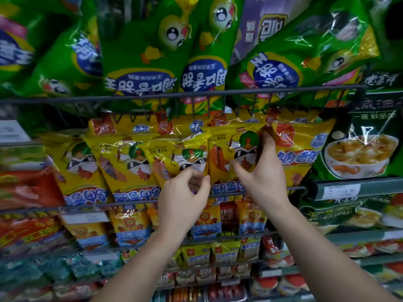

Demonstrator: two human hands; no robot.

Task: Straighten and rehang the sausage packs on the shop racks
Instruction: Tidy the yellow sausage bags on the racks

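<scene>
Fingers (267,144) of right hand (259,177) pinch yellow pack (220,147); left hand (181,195) grip unclear, blurred.

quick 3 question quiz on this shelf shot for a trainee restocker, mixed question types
1. True or false: the green packs hang on the rack above the yellow duck packs.
2. Which hand has its thumb and fingers spread round the yellow duck pack next to the red-cornered one? A) the left one B) the right one C) neither
3. Fill in: the dark green soup-bowl pack is to the ___ of the yellow packs.

Key: 1 true; 2 B, the right hand; 3 right.
</scene>
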